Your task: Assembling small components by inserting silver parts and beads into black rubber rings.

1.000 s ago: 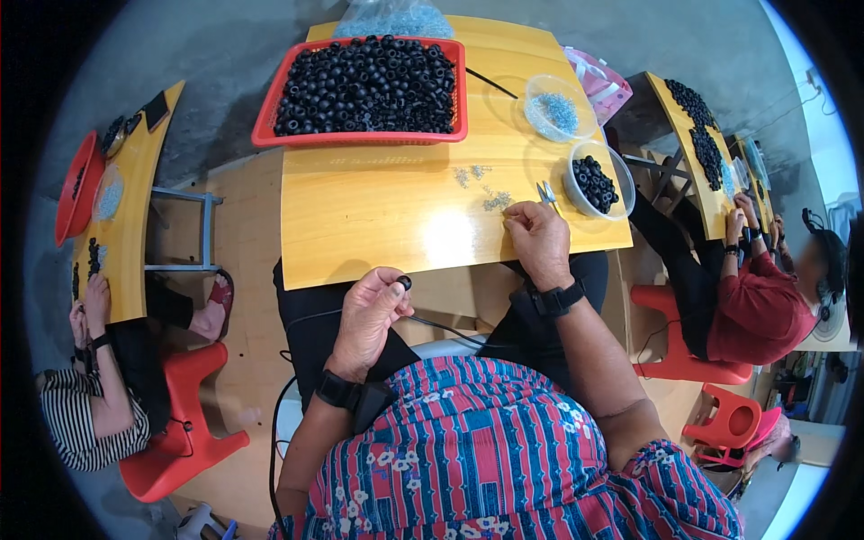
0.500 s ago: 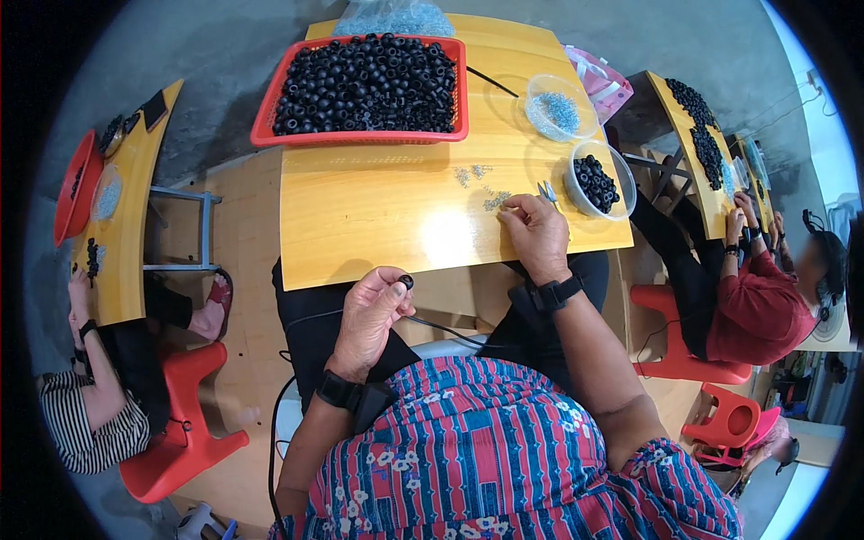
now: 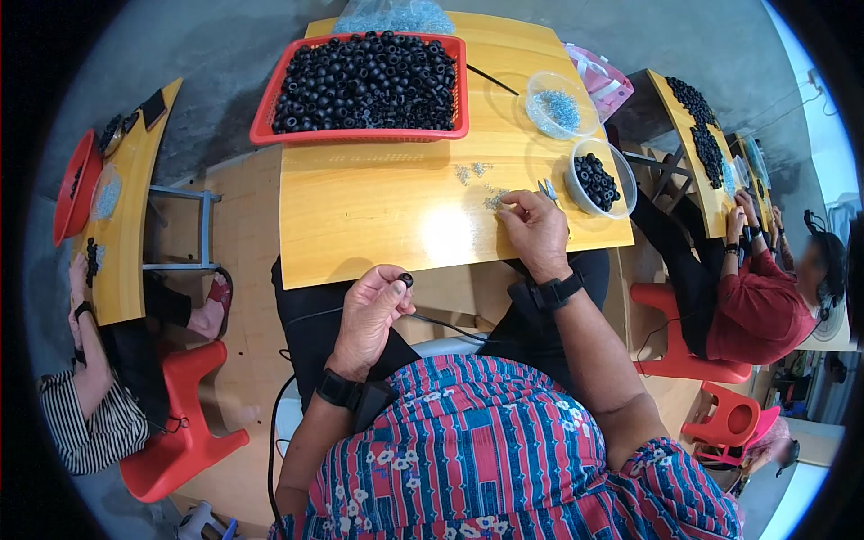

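My left hand (image 3: 376,301) is closed, pinching a small black round piece with a hole in it (image 3: 406,280) just off the table's near edge. Over the right part of the table, my right hand (image 3: 538,229) has its fingertips pressed together beside a small pile of tiny clear-silvery pieces (image 3: 494,200). Whatever sits between those fingertips is too small to make out. A pair of scissors or snips (image 3: 548,191) lies just beyond my right hand, partly hidden by it. Close by stands a clear round tub (image 3: 625,180) with black pieces like the one I hold.
A red basket (image 3: 261,135) heaped with black pieces stands at the table's far left. A clear tub (image 3: 589,121) of bluish small pieces sits at the far right, and a bag of them (image 3: 396,18) lies behind. People work at tables on both sides.
Both my hands stay almost where they were, the left still holding the black piece. At the left table, the other person's hands have shifted slightly.
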A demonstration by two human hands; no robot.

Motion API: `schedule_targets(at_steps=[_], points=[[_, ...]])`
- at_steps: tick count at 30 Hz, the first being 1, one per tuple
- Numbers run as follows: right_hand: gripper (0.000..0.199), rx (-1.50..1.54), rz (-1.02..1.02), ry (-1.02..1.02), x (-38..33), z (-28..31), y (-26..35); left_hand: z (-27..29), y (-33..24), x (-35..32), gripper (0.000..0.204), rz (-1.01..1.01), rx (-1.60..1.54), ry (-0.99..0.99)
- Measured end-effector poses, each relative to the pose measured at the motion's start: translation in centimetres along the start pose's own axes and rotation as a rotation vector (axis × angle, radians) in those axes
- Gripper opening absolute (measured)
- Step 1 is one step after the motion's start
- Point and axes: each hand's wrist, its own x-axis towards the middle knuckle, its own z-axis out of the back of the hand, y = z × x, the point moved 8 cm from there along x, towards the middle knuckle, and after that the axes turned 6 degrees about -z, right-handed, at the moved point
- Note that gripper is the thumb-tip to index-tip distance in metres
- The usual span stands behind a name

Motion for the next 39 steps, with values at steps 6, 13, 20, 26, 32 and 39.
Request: schedule_targets(at_steps=[6, 13, 20, 26, 32, 39], points=[[0.014, -0.004, 0.031, 0.032, 0.1, -0.5, 0.4, 0.0, -0.3, -0.1, 0.018, -0.004, 0.020, -0.003], [0.014, -0.017, -0.001, 0.058, 0.0, -0.6, -0.5, 0.0, -0.2, 0.0, 0.016, 0.003, 0.008, 0.010], [0.010, -0.051, 0.056, 0.103, 0.1, -0.2, -0.3, -0.1, 0.0, 0.1, 0.016, 0.006, 0.006, 0.007], [0.006, -0.262, 0.218, 0.086, -1.0, -0.8, 1.6, -0.5, 0.0, 0.2, 0.014, 0.008, 0.007, 0.033], [0.013, -0.135, 0.300, 0.096, -1.3, -1.3, 2.3, -0.7, 0.1, 0.5, 0.016, 0.006, 0.025, 0.066], [0.004, 0.605, -0.028, 0.535, -2.8, -3.9, 5.5, -0.7, -0.2, 0.9, 0.018, -0.012, 0.127, 0.044]])
